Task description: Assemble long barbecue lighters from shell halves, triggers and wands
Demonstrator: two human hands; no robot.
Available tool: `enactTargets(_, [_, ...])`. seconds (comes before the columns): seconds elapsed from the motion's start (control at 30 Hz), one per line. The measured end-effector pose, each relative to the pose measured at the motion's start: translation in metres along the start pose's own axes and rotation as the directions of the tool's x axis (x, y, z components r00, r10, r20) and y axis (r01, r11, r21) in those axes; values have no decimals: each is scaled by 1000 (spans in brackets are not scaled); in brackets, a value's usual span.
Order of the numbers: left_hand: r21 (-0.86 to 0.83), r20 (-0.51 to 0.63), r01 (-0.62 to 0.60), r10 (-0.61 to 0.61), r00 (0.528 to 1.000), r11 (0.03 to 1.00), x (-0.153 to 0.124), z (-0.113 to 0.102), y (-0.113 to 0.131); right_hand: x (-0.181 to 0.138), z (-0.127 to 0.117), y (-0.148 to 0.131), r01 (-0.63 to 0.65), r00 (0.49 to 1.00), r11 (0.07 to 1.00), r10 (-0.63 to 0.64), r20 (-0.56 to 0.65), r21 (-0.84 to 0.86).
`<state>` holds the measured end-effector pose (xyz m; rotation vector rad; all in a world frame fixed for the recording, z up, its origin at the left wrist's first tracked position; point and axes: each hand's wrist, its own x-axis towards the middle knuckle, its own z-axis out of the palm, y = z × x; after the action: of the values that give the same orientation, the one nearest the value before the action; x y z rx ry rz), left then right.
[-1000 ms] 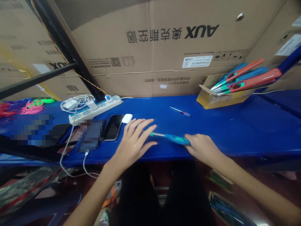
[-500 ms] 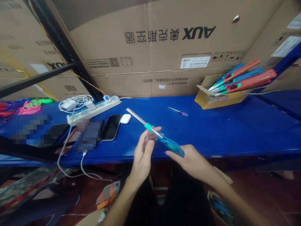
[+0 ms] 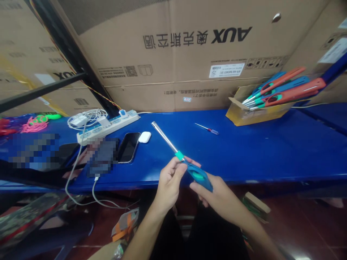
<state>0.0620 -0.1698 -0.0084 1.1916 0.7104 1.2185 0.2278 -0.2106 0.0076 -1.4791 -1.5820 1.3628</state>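
A blue gas lighter (image 3: 194, 172) with a long metal barrel and a green collar is held over the front edge of the blue table. My left hand (image 3: 172, 178) is closed around its front part, just behind the collar, thumb on top. At the rear, my right hand (image 3: 213, 193) grips the end of the handle. The barrel points up and to the left. Beyond it on the table lies a small screwdriver (image 3: 207, 129) with a clear and red handle.
A cardboard box (image 3: 257, 116) of red and blue lighters stands at the back right of the table (image 3: 252, 155). To the left are a white power strip (image 3: 108, 126), a phone (image 3: 129, 147), a white earbud case (image 3: 145, 137) and cables. Large cartons (image 3: 173, 72) stand behind.
My left hand has moved back along the lighter and closed its fingers around the front of the handle. The lighter has shifted slightly right and down.
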Motion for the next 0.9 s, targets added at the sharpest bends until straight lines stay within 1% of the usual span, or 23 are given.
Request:
enactTargets(0.1, [13, 7, 12, -12, 1000, 1000, 0, -1, 6, -5, 0, 0, 70, 997, 997, -71, -27, -18])
enactTargets(0.17, [16, 29, 54, -54, 998, 998, 1, -1, 10, -8, 2, 0, 101, 995, 995, -101, -21, -29])
enactTargets(0.2, [12, 46, 79, -79, 996, 997, 2, -1, 11, -9, 4, -1, 109, 994, 994, -109, -13, -8])
enactTargets(0.3, [-40, 109, 133, -128, 986, 990, 2, 1, 14, -10, 14, 1, 126, 992, 980, -126, -13, 152])
enactTargets(0.4, [-134, 197, 180, -152, 968, 974, -2, 10, 12, -9, 27, 7, 156, 988, 932, -153, -35, 327])
enactTargets(0.47, [-150, 195, 204, -174, 965, 967, -6, 18, 10, -8, 35, 11, 173, 985, 899, -164, -56, 401])
enactTargets(0.53, [-102, 141, 238, -223, 965, 966, -10, 25, 9, -10, 41, 15, 170, 985, 883, -150, -81, 438])
enactTargets(0.6, [-46, 82, 264, -260, 962, 963, -13, 29, 11, -12, 45, 17, 161, 985, 889, -120, -121, 428])
enactTargets(0.63, [-34, 71, 271, -269, 961, 962, -14, 31, 13, -14, 47, 17, 162, 982, 897, -108, -152, 411])
enactTargets(0.73, [-37, 115, 297, -291, 950, 954, -14, 35, 19, -18, 52, 18, 166, 970, 905, -79, -228, 391])
enactTargets(0.8, [-25, 152, 327, -319, 935, 945, -14, 39, 22, -19, 56, 23, 142, 974, 881, -42, -225, 451])
enactTargets(0.9, [-11, 169, 318, -312, 935, 948, -17, 44, 24, -20, 61, 35, 67, 980, 833, 49, -194, 549])
